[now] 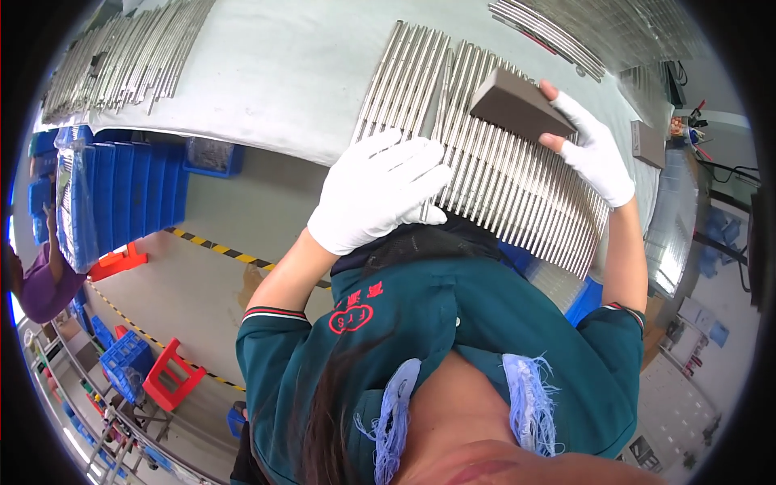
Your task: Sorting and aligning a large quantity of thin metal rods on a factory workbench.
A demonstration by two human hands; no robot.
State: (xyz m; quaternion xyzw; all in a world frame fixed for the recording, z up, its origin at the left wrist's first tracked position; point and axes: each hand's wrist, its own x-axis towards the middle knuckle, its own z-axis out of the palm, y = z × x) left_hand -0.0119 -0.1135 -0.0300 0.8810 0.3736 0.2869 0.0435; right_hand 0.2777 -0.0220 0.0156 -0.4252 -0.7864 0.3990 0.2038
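Observation:
A row of thin silvery metal rods lies side by side on the pale-covered table in front of me. My right hand, in a white glove with bare thumb and fingertip showing, grips a grey-brown rectangular block. That block rests on or just above the rods, toward their far half. Over the near left end of the row lies my left hand, fully gloved in white, its fingers stretched out and slightly spread. A narrow gap splits the rods ahead of it.
More rods lie in a pile at the far left and a bundle at the far right. A second grey-brown block sits by the table's right edge. Blue bins stand left, with another person beyond.

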